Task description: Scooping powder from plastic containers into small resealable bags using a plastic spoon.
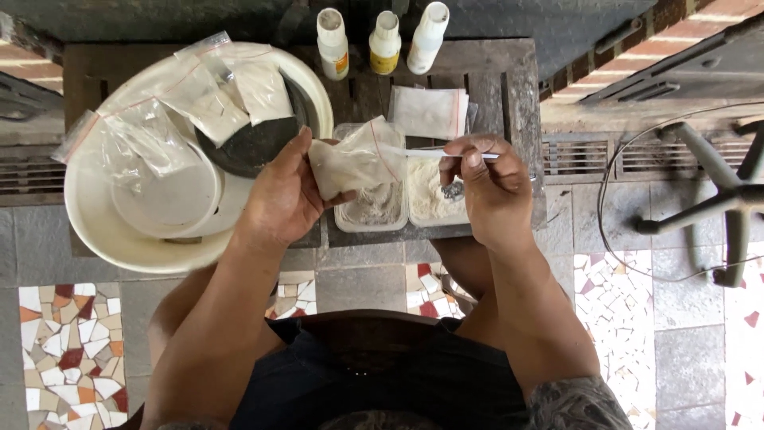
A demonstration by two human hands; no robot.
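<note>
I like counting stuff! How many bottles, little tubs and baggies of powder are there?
Bottles: 3
Clear tubs: 2
Baggies in the white basin: about 4
Baggie in the left hand: 1
Total: about 10

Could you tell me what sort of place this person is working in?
Probably an informal outdoor or patio work spot, not a lab: a low wooden table stands on a mosaic-tiled floor, with floor drain grilles and a brick edge behind.
</note>
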